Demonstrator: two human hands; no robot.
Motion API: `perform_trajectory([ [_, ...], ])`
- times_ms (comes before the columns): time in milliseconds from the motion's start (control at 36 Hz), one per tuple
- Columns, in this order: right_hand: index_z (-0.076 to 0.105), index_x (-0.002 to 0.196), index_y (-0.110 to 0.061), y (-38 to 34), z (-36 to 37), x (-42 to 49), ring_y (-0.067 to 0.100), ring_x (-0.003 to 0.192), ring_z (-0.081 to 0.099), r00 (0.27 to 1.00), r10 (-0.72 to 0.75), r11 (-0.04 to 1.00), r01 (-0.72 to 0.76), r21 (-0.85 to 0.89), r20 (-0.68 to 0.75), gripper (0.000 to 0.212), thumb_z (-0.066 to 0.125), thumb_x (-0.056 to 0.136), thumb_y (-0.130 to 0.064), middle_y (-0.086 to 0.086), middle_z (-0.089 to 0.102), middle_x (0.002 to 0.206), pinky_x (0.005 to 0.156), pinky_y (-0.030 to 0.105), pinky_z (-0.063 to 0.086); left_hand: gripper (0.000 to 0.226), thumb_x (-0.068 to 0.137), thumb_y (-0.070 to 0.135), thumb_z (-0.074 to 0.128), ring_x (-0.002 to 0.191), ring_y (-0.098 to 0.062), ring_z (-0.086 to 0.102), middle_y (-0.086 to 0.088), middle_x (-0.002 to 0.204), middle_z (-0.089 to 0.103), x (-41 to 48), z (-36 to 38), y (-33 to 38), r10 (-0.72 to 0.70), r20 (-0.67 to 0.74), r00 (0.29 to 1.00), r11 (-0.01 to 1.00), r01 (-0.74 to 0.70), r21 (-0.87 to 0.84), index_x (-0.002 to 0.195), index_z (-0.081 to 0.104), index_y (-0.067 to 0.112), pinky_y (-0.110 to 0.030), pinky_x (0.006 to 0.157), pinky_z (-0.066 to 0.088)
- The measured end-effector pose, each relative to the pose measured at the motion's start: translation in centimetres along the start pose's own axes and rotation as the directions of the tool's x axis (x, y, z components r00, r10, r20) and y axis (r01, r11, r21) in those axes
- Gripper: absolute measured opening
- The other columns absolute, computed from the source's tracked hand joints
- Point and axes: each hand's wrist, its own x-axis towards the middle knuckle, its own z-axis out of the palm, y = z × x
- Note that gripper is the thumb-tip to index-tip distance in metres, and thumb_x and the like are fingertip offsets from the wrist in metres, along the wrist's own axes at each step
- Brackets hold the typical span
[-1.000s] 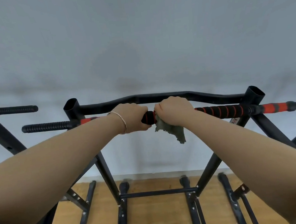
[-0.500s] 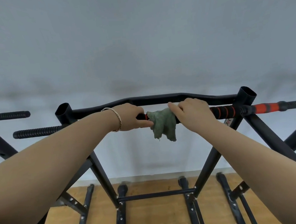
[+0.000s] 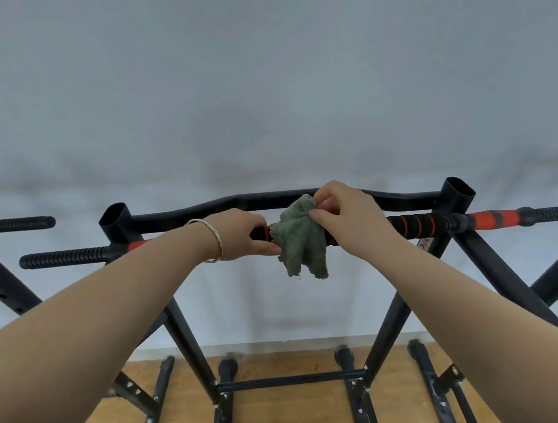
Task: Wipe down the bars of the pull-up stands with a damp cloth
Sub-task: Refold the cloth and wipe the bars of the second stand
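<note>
Right hand point(image 3: 347, 218) pinches cloth point(image 3: 303, 243); left hand point(image 3: 242, 232) grips bar point(image 3: 420, 225).

Your left hand point(image 3: 245, 235), a thin bracelet point(image 3: 212, 240) at its wrist, grips the padded bar point(image 3: 420, 224) left of its middle. Just beside it the green cloth point(image 3: 303, 243) hangs at the bar's middle, seemingly draped over it. Your right hand point(image 3: 346, 214) pinches the cloth's top edge between thumb and fingertips. Behind runs the stand's curved black bar point(image 3: 201, 207).
</note>
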Motion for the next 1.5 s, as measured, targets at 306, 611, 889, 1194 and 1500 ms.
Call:
perform_trajectory([
  [306,0.064,0.112,-0.035,-0.2,-2.3,0.5,0.022,0.084,0.072,0.974,0.123,0.948,-0.171,0.268,0.19,0.037,0.076,0.085,-0.011,0.002,0.072,0.098,0.065,0.032,0.059,0.046,0.078,0.076,0.056,0.077,-0.019,0.065,0.004,0.082,0.065,0.1,0.1,-0.1,-0.028,0.006,1.0,0.999,0.028,-0.029,0.087,0.057,0.031,-0.041,0.073,0.055],
  [611,0.076,0.109,-0.023,1.7,-3.6,0.9,0.01,0.075,0.069,0.982,0.135,0.99,-0.127,-0.067,0.129,0.022,0.067,0.09,-0.014,-0.013,0.068,0.108,0.075,0.027,0.059,0.04,0.083,0.07,0.058,0.077,-0.019,0.067,0.004,0.081,0.068,0.3,-0.1,-0.1,-0.032,0.034,0.999,0.996,0.035,-0.081,0.09,0.059,0.03,-0.037,0.072,0.055],
  [889,0.069,0.089,-0.013,3.1,1.2,1.3,0.03,0.075,0.057,0.839,-0.543,0.616,0.424,-0.664,0.031,0.034,0.041,0.098,-0.031,0.005,0.063,0.09,0.066,0.044,0.048,0.048,0.082,0.075,0.049,0.071,-0.016,0.067,0.002,0.085,0.071,0.8,-2.1,1.1,-0.055,0.155,0.986,0.997,0.063,-0.047,0.091,0.064,0.029,-0.038,0.071,0.058],
  [1194,0.047,0.064,-0.016,3.4,3.4,1.8,0.02,0.039,0.034,0.844,-0.493,0.401,0.435,-0.806,0.211,0.028,0.071,0.079,-0.022,-0.003,0.036,0.051,0.041,0.023,0.025,0.069,0.096,0.068,0.017,0.052,-0.019,0.058,-0.002,0.068,0.065,1.3,-1.2,2.8,-0.119,0.195,0.974,0.985,0.14,-0.101,0.09,0.06,0.015,-0.039,0.074,0.057],
  [1500,0.038,0.071,-0.015,0.5,1.9,5.4,0.021,0.068,0.044,0.856,0.068,0.549,0.397,-0.736,0.512,0.029,0.034,0.099,-0.015,0.0,0.044,0.073,0.059,0.033,0.034,0.03,0.105,0.044,0.027,0.074,-0.024,0.058,0.0,0.085,0.06,-0.1,1.7,2.7,0.119,-0.189,0.975,0.881,-0.016,0.473,0.101,0.045,0.02,-0.036,0.062,0.048],
])
